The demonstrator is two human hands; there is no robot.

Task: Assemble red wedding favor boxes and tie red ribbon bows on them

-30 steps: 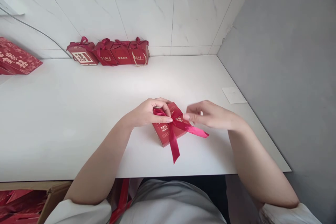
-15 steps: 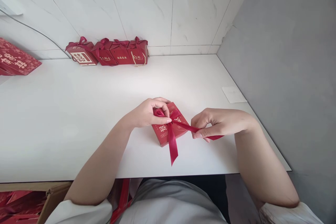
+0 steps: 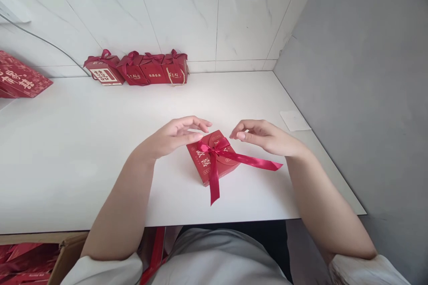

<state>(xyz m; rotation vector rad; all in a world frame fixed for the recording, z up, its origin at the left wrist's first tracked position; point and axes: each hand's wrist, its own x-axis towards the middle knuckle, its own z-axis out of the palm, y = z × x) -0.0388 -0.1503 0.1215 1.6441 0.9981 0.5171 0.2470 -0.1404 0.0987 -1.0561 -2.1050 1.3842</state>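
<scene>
A red gift box with pale printed characters lies tilted to my view on the white table. A shiny dark-red ribbon is tied in a bow on its top, one tail stretching right past the box, the other hanging toward me over the front edge. My left hand is open at the box's upper left corner, thumb by its edge; whether it touches I cannot tell. My right hand hovers off the upper right side, fingers curved and apart, holding nothing.
Several ribboned red boxes stand in a row against the tiled wall. A larger red package is at far left. A white paper square lies by the grey partition. A cardboard carton of red items sits below the table's left front edge.
My left hand has let go of the bow and moved left. My right hand has released the ribbon tail and moved up; the tail now rests extended to the right.
</scene>
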